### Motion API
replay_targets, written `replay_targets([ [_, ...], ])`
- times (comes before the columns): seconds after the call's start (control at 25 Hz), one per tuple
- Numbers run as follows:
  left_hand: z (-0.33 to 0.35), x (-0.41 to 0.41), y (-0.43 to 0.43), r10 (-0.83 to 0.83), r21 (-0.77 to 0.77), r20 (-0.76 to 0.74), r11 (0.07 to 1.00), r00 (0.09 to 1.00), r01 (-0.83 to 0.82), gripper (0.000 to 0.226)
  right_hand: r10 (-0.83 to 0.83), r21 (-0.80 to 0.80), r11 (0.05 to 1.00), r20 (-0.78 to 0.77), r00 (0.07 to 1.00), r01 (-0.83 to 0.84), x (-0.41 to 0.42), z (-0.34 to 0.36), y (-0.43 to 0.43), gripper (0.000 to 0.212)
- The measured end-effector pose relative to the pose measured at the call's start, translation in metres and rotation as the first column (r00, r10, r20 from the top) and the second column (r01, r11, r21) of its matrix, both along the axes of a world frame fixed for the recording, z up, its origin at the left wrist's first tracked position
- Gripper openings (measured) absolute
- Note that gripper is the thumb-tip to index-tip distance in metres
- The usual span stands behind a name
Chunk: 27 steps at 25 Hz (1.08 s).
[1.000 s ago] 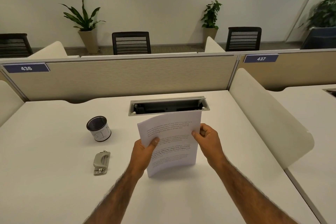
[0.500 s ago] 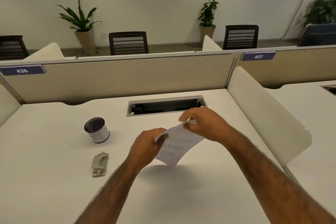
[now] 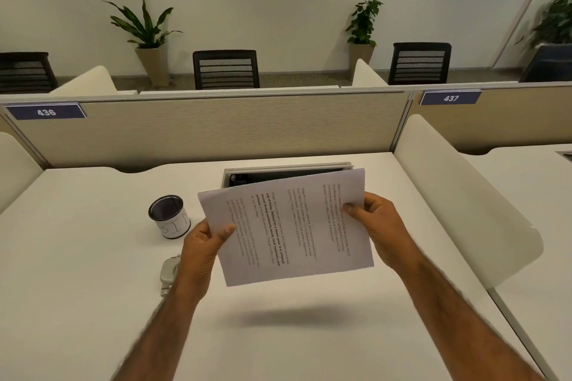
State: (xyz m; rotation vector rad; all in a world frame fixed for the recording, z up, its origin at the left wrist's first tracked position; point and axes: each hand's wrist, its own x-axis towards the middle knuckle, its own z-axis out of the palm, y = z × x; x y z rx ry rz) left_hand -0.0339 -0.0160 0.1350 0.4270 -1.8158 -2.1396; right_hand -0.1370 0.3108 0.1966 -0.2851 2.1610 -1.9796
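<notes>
step: squaring paper stack (image 3: pixel 288 226) landscape above tabletop | left hand (image 3: pixel 201 252), right hand (image 3: pixel 382 226) pinch short edges | next: likely hole punch (image 3: pixel 168 272), tabletop left

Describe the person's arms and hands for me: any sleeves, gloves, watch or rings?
Both are bare. The left hand and right hand wear no gloves, and no ring shows on the fingers in view. The left forearm and right forearm are hairy and uncovered to the frame edge: no sleeve, watch or bracelet shows on either wrist.
</notes>
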Motion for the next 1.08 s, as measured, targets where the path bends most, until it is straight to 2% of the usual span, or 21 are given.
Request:
replay_targets([
  [0.2, 0.007, -0.001, 0.006, -0.102, -0.006, -0.014, 0.995, 0.995, 0.102, 0.047, -0.08, -0.062, 0.995, 0.024, 0.997, 0.081, 0.006, -0.016, -0.001, 0.022],
  [0.36, 0.009, -0.004, 0.015, -0.05, -0.062, -0.058, 0.997, 0.997, 0.046, 0.029, -0.171, 0.003, 0.985, -0.024, 0.985, 0.171, 0.013, -0.027, -0.007, 0.026],
  [0.44, 0.004, 0.0, 0.02, -0.087, -0.14, -0.061, 0.987, 0.994, 0.077, 0.03, -0.154, -0.007, 0.988, -0.008, 0.988, 0.154, 0.016, -0.04, -0.006, 0.024],
  [0.52, -0.008, 0.005, 0.03, -0.1, -0.196, -0.002, 0.976, 0.995, 0.097, 0.021, -0.161, 0.007, 0.987, 0.038, 0.986, 0.161, 0.023, -0.059, -0.007, 0.019],
  [0.64, -0.016, 0.006, 0.049, -0.056, -0.222, 0.094, 0.972, 0.994, 0.076, 0.035, -0.255, 0.026, 0.967, 0.113, 0.96, 0.253, 0.033, -0.076, -0.011, 0.016],
  [0.8, -0.008, -0.002, 0.045, -0.04, -0.267, 0.062, 0.962, 0.997, 0.055, 0.017, -0.262, 0.043, 0.964, 0.04, 0.964, 0.261, 0.028, -0.064, -0.013, 0.018],
  [0.92, -0.016, 0.0, 0.041, -0.044, -0.239, 0.068, 0.969, 0.997, 0.059, 0.015, -0.239, 0.076, 0.969, 0.023, 0.971, 0.237, 0.03, -0.065, -0.011, 0.02],
  [1.08, -0.019, -0.002, 0.054, -0.032, -0.24, 0.143, 0.969, 0.989, 0.066, 0.025, -0.317, 0.113, 0.944, 0.043, 0.947, 0.311, 0.037, -0.074, -0.014, 0.02],
])
